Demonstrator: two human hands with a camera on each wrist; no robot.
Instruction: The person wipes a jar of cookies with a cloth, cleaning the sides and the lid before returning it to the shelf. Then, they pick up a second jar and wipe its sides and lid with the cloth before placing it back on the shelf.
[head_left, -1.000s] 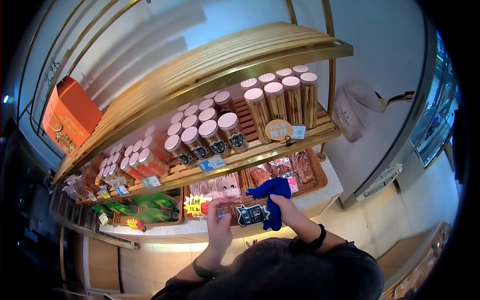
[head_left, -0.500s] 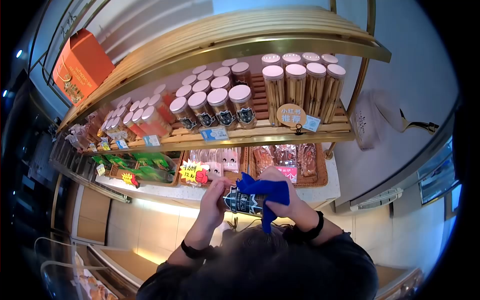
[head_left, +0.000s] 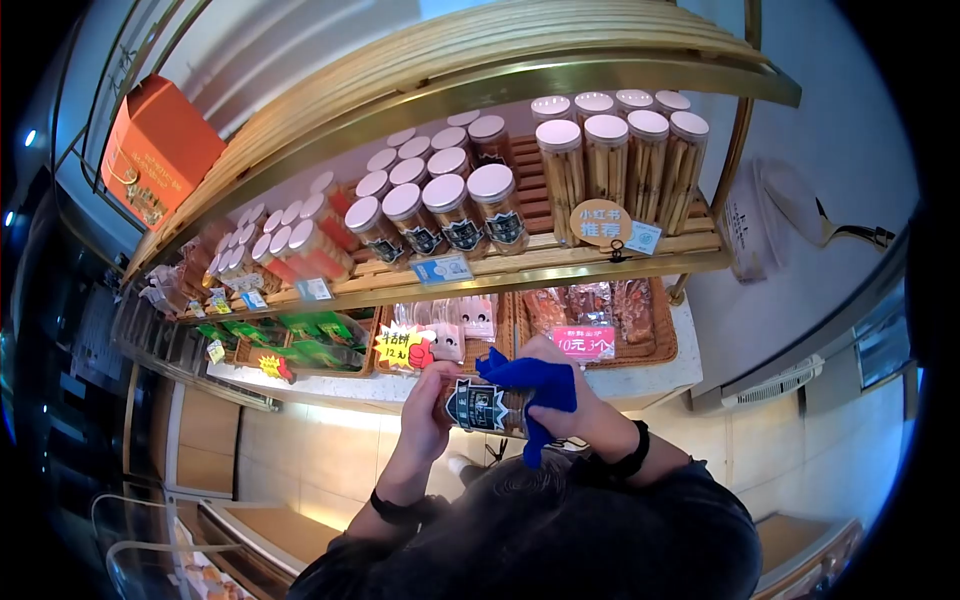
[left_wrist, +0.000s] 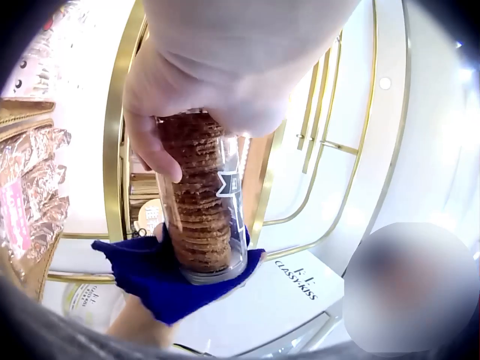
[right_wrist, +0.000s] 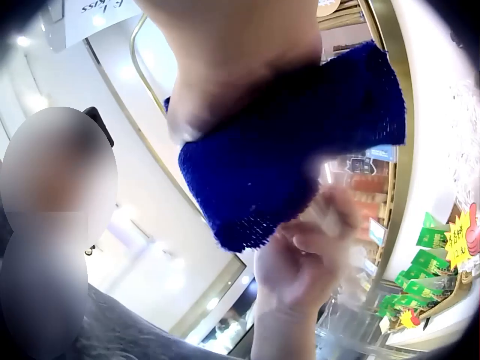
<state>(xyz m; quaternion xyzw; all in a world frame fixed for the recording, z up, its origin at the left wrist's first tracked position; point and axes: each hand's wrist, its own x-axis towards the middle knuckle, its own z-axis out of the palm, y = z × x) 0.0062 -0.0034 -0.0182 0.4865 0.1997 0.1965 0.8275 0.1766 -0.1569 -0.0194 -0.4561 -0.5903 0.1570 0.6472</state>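
Observation:
A clear jar with a black-and-white label lies on its side between the hands in the head view. My left hand grips one end of it. At the other end, my right hand holds a blue cloth around the jar. Stacked brown round biscuits show through the jar in the left wrist view, with the blue cloth against its base. The cloth hides most of the jar and the right fingers in the right wrist view.
Above the hands, a slatted shelf bears rows of pink-lidded jars. Below it, baskets of packaged food stand on a white counter. An orange box stands on the upper shelf at left.
The jar and both hands have shifted slightly left, and the jar's label shows more fully. The cloth has moved from the jar's side to around its right end. The head view has shifted.

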